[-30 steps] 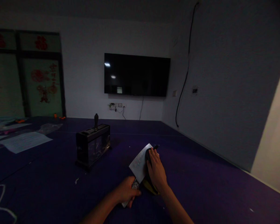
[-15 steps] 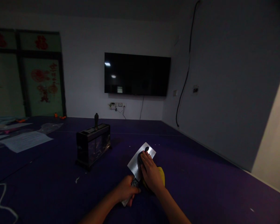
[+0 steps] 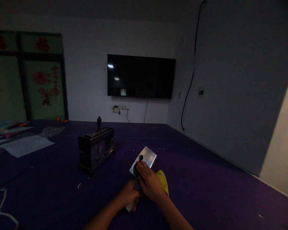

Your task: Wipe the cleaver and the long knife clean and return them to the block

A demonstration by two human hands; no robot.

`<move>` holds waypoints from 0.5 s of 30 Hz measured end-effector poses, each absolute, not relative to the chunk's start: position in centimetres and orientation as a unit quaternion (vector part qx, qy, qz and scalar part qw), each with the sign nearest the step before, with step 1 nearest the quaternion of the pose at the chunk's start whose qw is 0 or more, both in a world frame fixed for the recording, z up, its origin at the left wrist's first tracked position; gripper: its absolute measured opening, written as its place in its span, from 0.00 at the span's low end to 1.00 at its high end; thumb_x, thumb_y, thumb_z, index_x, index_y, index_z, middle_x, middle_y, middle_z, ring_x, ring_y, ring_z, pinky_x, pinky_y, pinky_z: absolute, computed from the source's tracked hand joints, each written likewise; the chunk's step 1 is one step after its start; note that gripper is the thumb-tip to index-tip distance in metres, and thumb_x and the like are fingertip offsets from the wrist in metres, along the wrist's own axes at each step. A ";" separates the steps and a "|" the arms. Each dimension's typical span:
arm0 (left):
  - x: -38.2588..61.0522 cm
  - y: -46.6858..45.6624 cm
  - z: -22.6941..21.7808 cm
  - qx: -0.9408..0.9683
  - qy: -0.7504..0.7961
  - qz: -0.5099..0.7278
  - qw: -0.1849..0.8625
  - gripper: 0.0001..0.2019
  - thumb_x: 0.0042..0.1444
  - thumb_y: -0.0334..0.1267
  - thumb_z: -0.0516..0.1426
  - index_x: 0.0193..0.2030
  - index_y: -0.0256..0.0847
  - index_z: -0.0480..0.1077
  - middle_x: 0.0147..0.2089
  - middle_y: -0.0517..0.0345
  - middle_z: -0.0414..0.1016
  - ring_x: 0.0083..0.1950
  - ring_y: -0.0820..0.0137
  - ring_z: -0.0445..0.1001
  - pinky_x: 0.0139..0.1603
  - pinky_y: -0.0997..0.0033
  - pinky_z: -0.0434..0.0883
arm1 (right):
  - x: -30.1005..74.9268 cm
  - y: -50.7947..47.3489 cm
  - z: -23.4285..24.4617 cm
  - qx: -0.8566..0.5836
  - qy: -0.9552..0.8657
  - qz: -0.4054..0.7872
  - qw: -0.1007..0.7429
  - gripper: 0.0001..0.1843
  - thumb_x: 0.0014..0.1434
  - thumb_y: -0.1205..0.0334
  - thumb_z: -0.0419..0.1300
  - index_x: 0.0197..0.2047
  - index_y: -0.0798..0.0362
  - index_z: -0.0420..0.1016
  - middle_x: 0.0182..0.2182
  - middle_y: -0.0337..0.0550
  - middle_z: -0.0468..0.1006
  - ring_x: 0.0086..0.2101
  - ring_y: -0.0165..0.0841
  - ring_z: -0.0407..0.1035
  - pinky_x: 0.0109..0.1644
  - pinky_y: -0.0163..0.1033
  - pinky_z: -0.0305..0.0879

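Note:
My left hand (image 3: 130, 194) is wrapped round the handle of a cleaver, whose broad shiny blade (image 3: 148, 156) points up and away from me. Over the blade lies my right hand (image 3: 150, 182), fingers together, pressing a cloth against the metal. The cloth (image 3: 162, 182) shows yellow at the right of the hand, and a dark part pokes out past the fingertips. Most of the handle is hidden by my left hand, and the right hand covers the lower blade.
A black knife block (image 3: 96, 150) with clear sides stands to the left, one dark handle (image 3: 99, 123) sticking up from it. Printed sheets (image 3: 26, 145) and plastic wrap lie at far left on the purple tabletop (image 3: 194, 191). A white cord (image 3: 2, 204) curls at lower left.
My right hand and the cloth have slid down-left along the blade, towards the handle. More of the blade's far right end shows now. My left hand keeps nearly the same place.

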State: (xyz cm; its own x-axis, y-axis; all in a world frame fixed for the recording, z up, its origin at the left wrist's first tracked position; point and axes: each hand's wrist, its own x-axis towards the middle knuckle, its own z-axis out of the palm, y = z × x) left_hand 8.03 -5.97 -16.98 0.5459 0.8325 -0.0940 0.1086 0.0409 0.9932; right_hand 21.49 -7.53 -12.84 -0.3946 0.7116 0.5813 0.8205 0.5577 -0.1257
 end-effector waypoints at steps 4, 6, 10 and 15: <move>8.1 -6.0 -16.8 0.633 0.371 0.292 0.614 0.06 0.40 0.35 0.55 0.25 0.35 0.65 0.11 0.64 0.62 0.10 0.73 0.62 0.12 0.76 0.59 | 21.3 -7.5 -13.0 -0.439 -0.846 -0.074 0.294 0.28 0.53 0.71 0.49 0.58 0.54 0.61 0.59 0.44 0.60 0.60 0.38 0.49 0.62 0.49 0.51; 8.2 -5.9 -16.8 0.626 0.380 0.294 0.614 0.06 0.39 0.36 0.55 0.25 0.35 0.66 0.11 0.64 0.62 0.10 0.72 0.61 0.11 0.76 0.59 | 21.2 -7.6 -12.9 -0.427 -0.853 -0.066 0.292 0.29 0.53 0.71 0.49 0.59 0.54 0.61 0.59 0.44 0.61 0.60 0.38 0.49 0.62 0.49 0.51; 8.2 -5.9 -16.9 0.629 0.390 0.291 0.606 0.07 0.39 0.38 0.56 0.22 0.36 0.65 0.11 0.63 0.61 0.10 0.72 0.61 0.11 0.75 0.59 | 21.0 -8.1 -12.4 -0.399 -0.869 -0.053 0.288 0.28 0.53 0.72 0.48 0.58 0.53 0.62 0.58 0.44 0.62 0.60 0.37 0.50 0.62 0.48 0.51; 8.3 -6.0 -16.9 0.631 0.385 0.302 0.603 0.06 0.39 0.37 0.55 0.20 0.37 0.63 0.10 0.63 0.60 0.10 0.74 0.61 0.12 0.77 0.59 | 20.9 -8.5 -12.0 -0.387 -0.874 -0.050 0.290 0.27 0.53 0.72 0.48 0.57 0.53 0.63 0.58 0.44 0.62 0.59 0.36 0.50 0.62 0.47 0.51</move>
State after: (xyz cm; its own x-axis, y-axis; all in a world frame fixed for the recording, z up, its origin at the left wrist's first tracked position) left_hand 8.30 -5.97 -16.90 0.5223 0.8487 -0.0828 0.1219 0.0218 0.9923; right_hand 20.86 -8.51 -11.98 -0.5326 0.6465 0.5463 0.7047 0.6962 -0.1368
